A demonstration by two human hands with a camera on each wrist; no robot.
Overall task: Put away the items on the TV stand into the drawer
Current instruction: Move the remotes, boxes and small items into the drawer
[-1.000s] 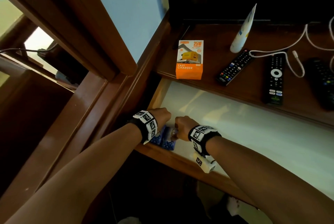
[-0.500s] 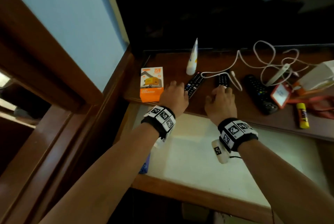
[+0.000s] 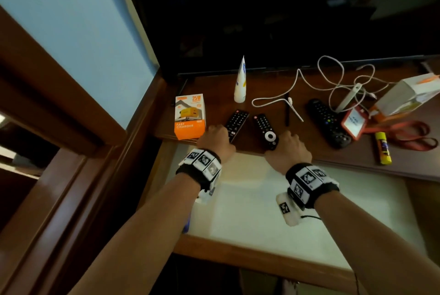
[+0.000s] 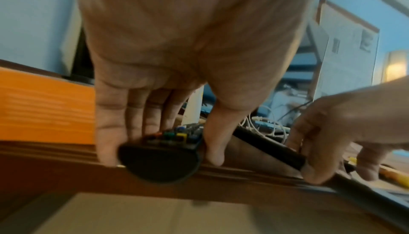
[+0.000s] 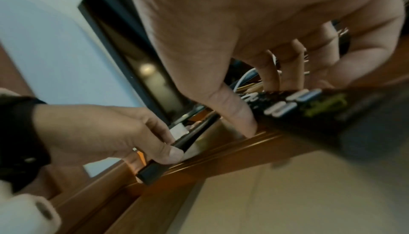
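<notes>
Two black remotes lie side by side at the TV stand's front edge. My left hand (image 3: 217, 131) grips the near end of the left remote (image 3: 237, 121); in the left wrist view its fingers and thumb clamp that remote (image 4: 159, 159) from both sides. My right hand (image 3: 289, 138) holds the near end of the remote with the white round button (image 3: 264, 125); the right wrist view shows its thumb pressed on that remote's (image 5: 321, 111) side. Below both hands the drawer (image 3: 262, 199) stands pulled out, its pale bottom bare, with a blue item (image 3: 186, 227) in its near left corner.
On the stand also sit an orange charger box (image 3: 189, 116), an upright white tube (image 3: 240, 83), a tangled white cable (image 3: 307, 80), a third black remote (image 3: 327, 123), a red card holder (image 3: 354, 121), a yellow glue stick (image 3: 382, 150) and a white box (image 3: 409, 94). The TV stands behind.
Both hands left the drawer's near left corner, where the blue item stays, rose to the stand's front edge, and now each closes on a remote.
</notes>
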